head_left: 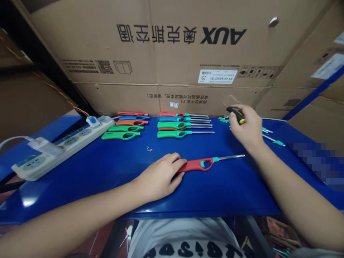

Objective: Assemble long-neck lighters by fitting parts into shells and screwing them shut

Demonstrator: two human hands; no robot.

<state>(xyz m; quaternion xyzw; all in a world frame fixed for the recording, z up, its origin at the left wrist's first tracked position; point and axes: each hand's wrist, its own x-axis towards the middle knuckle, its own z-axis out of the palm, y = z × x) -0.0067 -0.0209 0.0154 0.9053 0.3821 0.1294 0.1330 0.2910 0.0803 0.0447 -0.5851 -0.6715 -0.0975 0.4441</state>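
My left hand (pixel 163 175) is closed around the handle end of a red long-nosed lighter (pixel 194 165). The lighter lies almost level on the blue table, its metal tube pointing right and its trigger and collar turquoise. In my right hand (pixel 248 125), at the back right, is a black-and-yellow screwdriver (pixel 236 115); its shaft is mostly hidden. Below and beside that hand lie loose metal tubes with turquoise collars (pixel 278 142), partly covered by it. Behind my left hand lie several lighters with tubes fitted (pixel 172 134), in red, blue and green.
Farther left lie several lighter bodies (pixel 120 135) without tubes. A few tiny metal pieces (pixel 149 149) sit on the blue table (pixel 129 157). A white power strip (pixel 67 143) with plugs runs along the left. A large cardboard sheet (pixel 174 64) stands behind.
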